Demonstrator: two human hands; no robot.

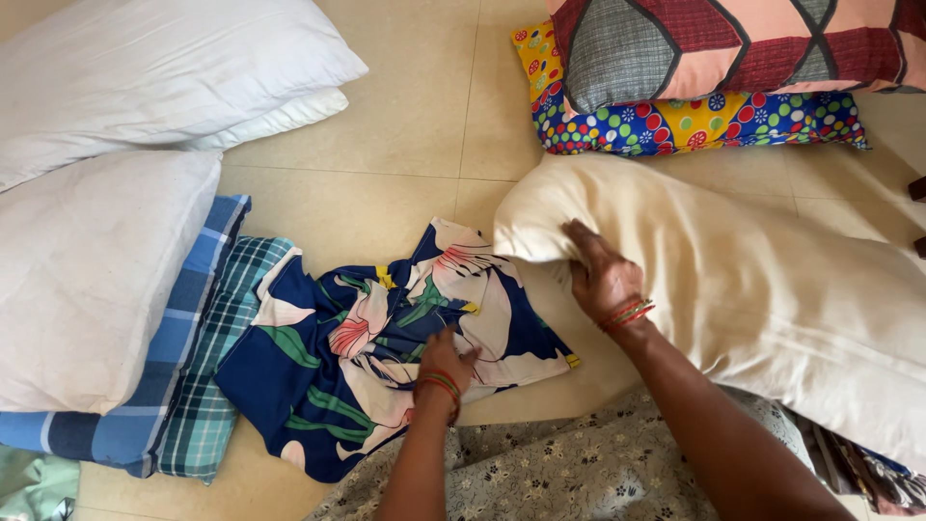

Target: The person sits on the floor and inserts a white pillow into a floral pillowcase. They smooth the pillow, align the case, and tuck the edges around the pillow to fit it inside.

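Observation:
A dark blue pillowcase with a large pink and green flower print (318,357) lies crumpled on the tiled floor. My left hand (446,359) is closed on a fold of it near its right side. My right hand (600,272) grips the near left end of a bare cream pillow (772,280), which lies slanting across the right half of the view. The pillow's corner sits just above the pillowcase's open edge. Both wrists carry red and green thread bands.
Several bare white pillows (145,68) are stacked at the left, one (87,280) on blue checked pillowcases (198,386). Two covered pillows lie at the top right: a patchwork one (733,43) over a bright dotted one (694,121). Grey floral cloth (550,473) covers my lap.

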